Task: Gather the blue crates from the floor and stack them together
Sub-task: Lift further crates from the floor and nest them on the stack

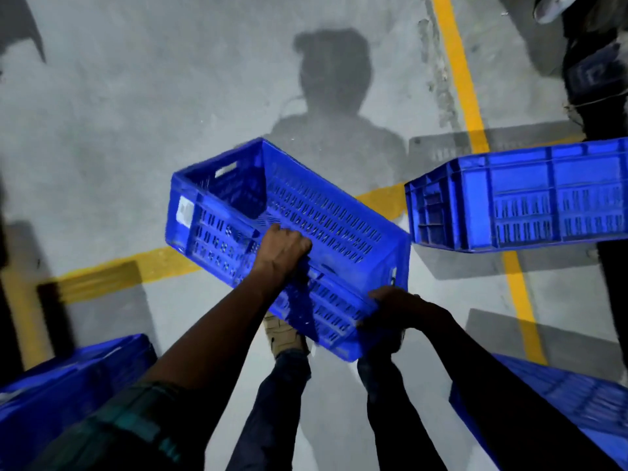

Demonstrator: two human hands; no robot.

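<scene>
Gripping the near rim of a tilted blue crate (289,212) held above the grey floor (136,130), the left hand (283,248) curls its fingers over it; the right hand (390,311), in shadow, seemingly clasps the near corner; another crate (523,195) lies just right

Both arms reach out toward twelve o'clock; left hand (283,246) curls fingers over a rim, right hand (396,309) at four o'clock of it, fingers clamped too
</scene>
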